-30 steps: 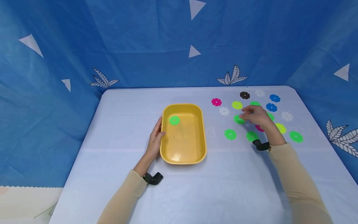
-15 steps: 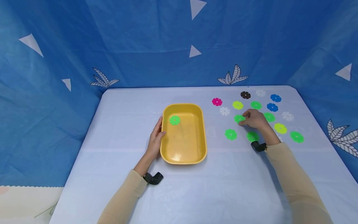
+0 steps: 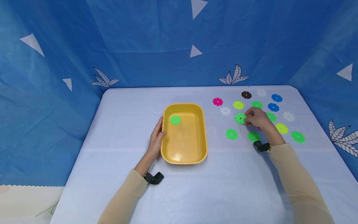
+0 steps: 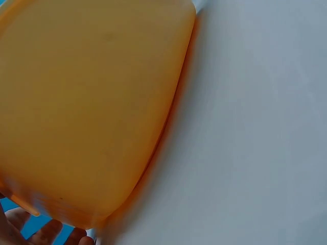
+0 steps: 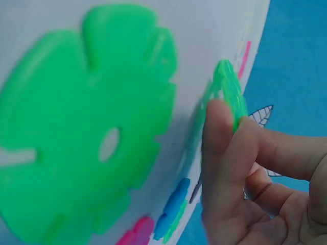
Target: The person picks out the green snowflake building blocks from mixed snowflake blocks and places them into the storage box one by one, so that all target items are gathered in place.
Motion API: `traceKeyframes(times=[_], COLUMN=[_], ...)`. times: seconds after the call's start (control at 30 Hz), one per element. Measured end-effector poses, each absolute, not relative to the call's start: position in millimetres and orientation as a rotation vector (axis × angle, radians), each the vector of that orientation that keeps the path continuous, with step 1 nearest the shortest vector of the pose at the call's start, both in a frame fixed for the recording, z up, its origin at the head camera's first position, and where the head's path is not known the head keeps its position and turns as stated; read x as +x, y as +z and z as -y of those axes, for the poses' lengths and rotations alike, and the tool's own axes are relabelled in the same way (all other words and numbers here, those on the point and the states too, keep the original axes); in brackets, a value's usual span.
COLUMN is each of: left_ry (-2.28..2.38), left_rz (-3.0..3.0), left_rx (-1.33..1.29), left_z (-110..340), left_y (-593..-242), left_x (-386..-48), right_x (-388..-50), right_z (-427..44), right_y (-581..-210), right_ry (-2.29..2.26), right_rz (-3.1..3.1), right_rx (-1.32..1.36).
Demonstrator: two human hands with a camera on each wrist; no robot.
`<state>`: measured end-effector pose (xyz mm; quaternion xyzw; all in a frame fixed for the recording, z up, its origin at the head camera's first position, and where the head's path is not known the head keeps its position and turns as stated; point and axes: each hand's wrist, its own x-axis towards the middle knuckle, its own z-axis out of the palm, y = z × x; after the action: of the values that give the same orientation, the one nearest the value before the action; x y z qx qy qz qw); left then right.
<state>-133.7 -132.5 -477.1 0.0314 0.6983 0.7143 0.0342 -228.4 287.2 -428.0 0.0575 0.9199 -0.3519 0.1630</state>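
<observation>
My left hand grips the left side of a yellow plastic tray, its thumb over the rim and its fingers along the outer wall. One green notched disc lies inside, near the tray's far left corner. Over the scattered discs at the right, my right hand pinches a green notched disc between thumb and fingers. The right wrist view shows that held disc tilted nearly edge-on. Much nearer that camera, another green disc looms large and blurred. A pink disc is mostly hidden under my right hand.
Around the right hand lie several loose discs: pink, white, yellow, black, blue and green. A blue cloth hangs behind the white-covered table.
My right hand came down to a green disc on the table and now pinches it, raised slightly. The left hand and the tray have stayed in place.
</observation>
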Motion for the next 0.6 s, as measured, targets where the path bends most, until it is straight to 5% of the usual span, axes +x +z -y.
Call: traceKeyframes(times=[0.6], left_ry=[2.202], left_rz=[-2.152], left_rx=[0.118], left_z=[133], left_y=[-478], left_x=[-134], right_x=[-215], right_z=[-213], right_y=[-387], right_ry=[-1.427], right_rz=[-2.313], right_rx=[-0.021])
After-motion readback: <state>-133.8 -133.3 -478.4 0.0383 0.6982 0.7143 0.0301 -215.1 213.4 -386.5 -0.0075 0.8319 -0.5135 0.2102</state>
